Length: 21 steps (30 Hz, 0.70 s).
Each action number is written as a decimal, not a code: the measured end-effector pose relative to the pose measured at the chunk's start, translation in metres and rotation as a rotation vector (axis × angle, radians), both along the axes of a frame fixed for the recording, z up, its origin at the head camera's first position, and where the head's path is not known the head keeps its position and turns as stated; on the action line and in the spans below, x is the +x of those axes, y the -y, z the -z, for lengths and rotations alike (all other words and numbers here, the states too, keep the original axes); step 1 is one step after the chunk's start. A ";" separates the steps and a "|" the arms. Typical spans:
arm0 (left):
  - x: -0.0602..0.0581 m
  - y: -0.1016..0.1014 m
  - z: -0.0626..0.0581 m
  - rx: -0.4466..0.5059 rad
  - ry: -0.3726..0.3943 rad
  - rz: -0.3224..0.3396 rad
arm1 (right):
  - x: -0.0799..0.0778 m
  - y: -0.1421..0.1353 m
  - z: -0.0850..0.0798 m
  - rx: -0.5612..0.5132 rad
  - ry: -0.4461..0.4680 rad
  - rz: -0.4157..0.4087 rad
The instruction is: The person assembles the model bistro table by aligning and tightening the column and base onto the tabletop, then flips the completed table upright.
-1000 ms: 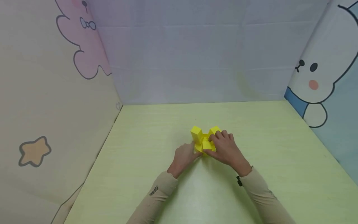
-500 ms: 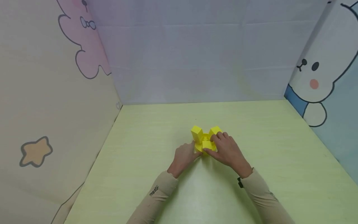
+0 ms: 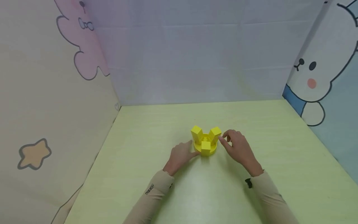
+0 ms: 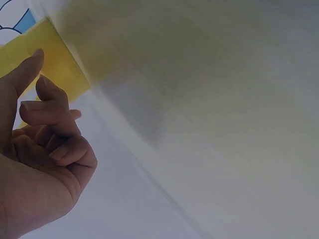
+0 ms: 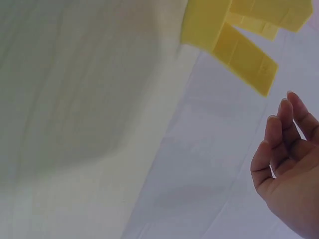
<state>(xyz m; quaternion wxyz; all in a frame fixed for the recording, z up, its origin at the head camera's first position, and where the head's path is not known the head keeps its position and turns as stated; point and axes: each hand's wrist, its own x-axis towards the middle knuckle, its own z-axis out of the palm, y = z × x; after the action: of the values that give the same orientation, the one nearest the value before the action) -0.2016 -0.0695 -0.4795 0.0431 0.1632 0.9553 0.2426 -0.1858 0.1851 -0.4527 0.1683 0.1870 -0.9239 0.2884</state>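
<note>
A yellow plastic stand [image 3: 205, 148] with a round base and three block-like prongs stands on the table, slightly right of the middle in the head view. My left hand [image 3: 180, 156] lies at the left side of the base, thumb tip by its lower edge; whether it touches, I cannot tell. In the left wrist view that hand's lower fingers [image 4: 75, 154] bend loosely, with the yellow stand [image 4: 65, 62] behind. To the right, my right hand [image 3: 241, 148] is held apart from the stand, fingers loosely bent around nothing. The right wrist view shows a gap between fingertips and a prong [image 5: 246, 59].
The pale green table [image 3: 156, 124] spreads around the stand. A plain light curtain [image 3: 179, 62] closes off the back. Printed sheets with a pink figure [image 3: 89, 56] and a white bear-like figure [image 3: 321, 74] line the sides.
My right hand has let go of the stand's front and right prongs and moved right. The left hand has drawn back slightly to the left. The stand has stayed in place.
</note>
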 end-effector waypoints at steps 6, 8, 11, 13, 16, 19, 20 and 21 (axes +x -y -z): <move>-0.018 0.016 0.005 0.077 0.152 0.007 | -0.009 -0.022 0.014 -0.071 0.277 -0.019; -0.024 0.019 0.006 0.101 0.209 0.005 | -0.012 -0.025 0.018 -0.082 0.386 -0.066; -0.031 0.022 0.008 0.131 0.268 0.026 | -0.018 -0.026 0.024 -0.094 0.506 -0.126; -0.035 0.022 0.010 0.151 0.291 0.041 | -0.021 -0.025 0.026 -0.102 0.556 -0.161; -0.040 0.022 0.014 0.180 0.306 0.062 | -0.026 -0.022 0.030 -0.096 0.602 -0.198; -0.045 0.021 0.016 0.188 0.308 0.076 | -0.028 -0.019 0.031 -0.055 0.618 -0.208; -0.046 0.020 0.017 0.185 0.304 0.083 | -0.028 -0.019 0.031 -0.039 0.617 -0.204; -0.047 0.019 0.017 0.185 0.302 0.089 | -0.028 -0.018 0.031 -0.023 0.617 -0.196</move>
<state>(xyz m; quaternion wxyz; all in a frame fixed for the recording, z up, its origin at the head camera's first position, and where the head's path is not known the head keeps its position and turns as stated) -0.2486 -0.0890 -0.4963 0.1814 0.1701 0.9035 0.3492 -0.2140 0.2030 -0.4838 -0.1460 0.1768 -0.9057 0.3566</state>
